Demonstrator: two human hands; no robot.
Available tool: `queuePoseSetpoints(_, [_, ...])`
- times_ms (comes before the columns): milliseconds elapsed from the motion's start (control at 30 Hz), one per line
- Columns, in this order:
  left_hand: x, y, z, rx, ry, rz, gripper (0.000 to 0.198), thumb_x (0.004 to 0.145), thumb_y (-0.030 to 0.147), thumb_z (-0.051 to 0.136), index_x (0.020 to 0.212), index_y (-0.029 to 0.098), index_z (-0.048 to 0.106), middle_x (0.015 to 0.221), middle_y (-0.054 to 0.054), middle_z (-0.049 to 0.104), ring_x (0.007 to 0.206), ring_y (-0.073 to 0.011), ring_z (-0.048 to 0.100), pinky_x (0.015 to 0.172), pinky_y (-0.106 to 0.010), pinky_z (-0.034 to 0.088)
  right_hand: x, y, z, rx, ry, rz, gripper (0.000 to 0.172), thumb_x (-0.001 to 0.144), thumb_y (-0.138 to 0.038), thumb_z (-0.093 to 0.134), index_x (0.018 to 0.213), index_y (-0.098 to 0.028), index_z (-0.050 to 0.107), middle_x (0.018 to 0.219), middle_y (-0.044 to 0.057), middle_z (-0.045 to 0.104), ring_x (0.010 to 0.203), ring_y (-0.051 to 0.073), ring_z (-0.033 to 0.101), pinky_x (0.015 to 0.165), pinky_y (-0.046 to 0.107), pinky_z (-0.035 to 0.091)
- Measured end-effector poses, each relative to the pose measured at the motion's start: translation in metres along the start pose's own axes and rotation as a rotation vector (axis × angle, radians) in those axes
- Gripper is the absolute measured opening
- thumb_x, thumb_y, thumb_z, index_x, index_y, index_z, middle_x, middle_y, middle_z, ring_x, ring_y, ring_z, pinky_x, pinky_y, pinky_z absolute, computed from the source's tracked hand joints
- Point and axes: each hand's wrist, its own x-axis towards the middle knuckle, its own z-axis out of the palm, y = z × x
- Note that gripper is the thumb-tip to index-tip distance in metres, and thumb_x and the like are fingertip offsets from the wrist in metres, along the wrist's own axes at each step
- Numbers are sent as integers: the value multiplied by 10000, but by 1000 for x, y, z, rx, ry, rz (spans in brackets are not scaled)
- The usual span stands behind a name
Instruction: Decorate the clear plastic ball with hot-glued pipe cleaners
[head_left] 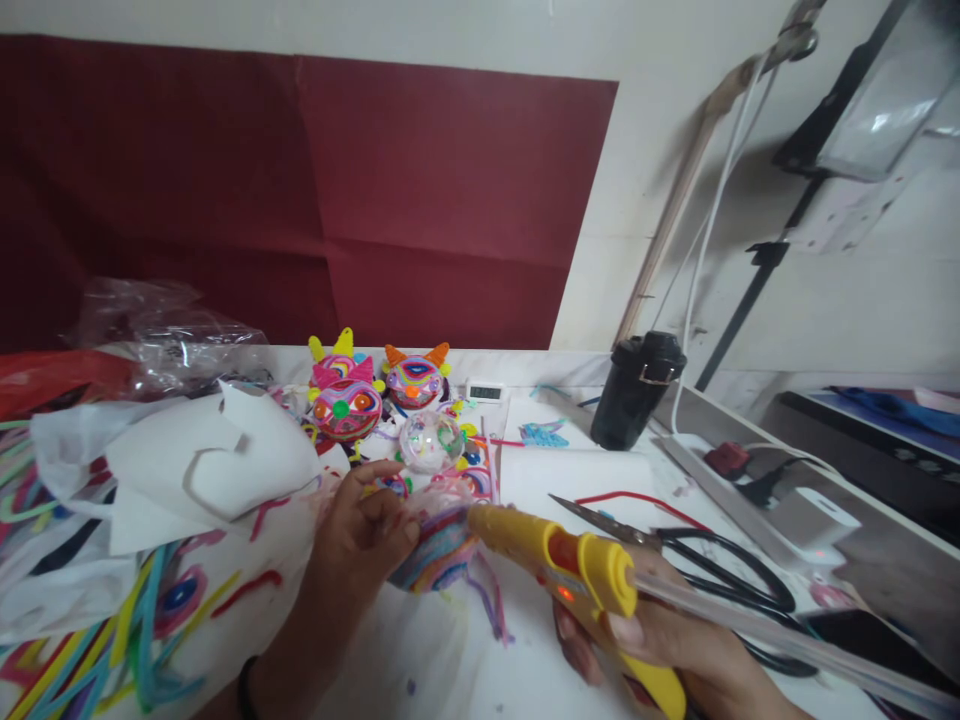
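Note:
My right hand is wrapped round a yellow hot glue gun, whose small orange light glows and whose clear glue stick juts out behind. The gun's nozzle reaches the upper right side of a round ball covered in coloured stripes, blue, orange and purple. Whether the nozzle touches it I cannot tell. My left hand holds that ball from the left with thumb and fingers, and a black band circles the wrist. Purple and pink strands hang from the ball's right side. Pale wispy material covers its top.
Finished-looking striped figures with eyes and ears stand behind, near a clear plastic ball. Black-handled scissors lie right, with a black bottle and power strip beyond. Torn white paper and coloured strips cover the left.

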Motion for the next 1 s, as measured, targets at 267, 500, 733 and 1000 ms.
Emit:
queuePoseSetpoints(267, [0, 0, 0, 1, 6, -7, 469, 622, 269, 783, 1036, 226, 565, 590, 85, 505, 529, -91, 478, 510, -191, 357, -1, -5, 3, -14, 6, 9, 417, 598, -489, 791, 735, -110, 684, 596, 51, 664, 509, 132, 582, 499, 233, 428])
queuePoseSetpoints(500, [2, -3, -2, 8, 18, -13, 495, 598, 310, 797, 1028, 236, 562, 636, 49, 587, 558, -125, 554, 515, -206, 380, -2, -9, 5, -46, 54, -2, 422, 609, -508, 775, 734, -121, 664, 612, 61, 666, 512, 135, 564, 497, 236, 383])
queuePoseSetpoints(733, [2, -1, -1, -17, 50, -14, 476, 571, 283, 807, 995, 232, 596, 569, 82, 511, 500, -84, 474, 501, -182, 353, -4, -8, 8, -28, 99, 32, 431, 602, -525, 752, 752, -132, 657, 600, 56, 651, 502, 123, 532, 407, 192, 298])
queuePoseSetpoints(1000, [0, -1, 1, -33, 35, -34, 481, 574, 252, 796, 1011, 234, 597, 570, 87, 494, 513, -81, 457, 490, -169, 318, -3, -9, 8, 22, 46, 45, 417, 605, -495, 757, 736, -106, 686, 613, 61, 641, 498, 114, 553, 390, 167, 308])
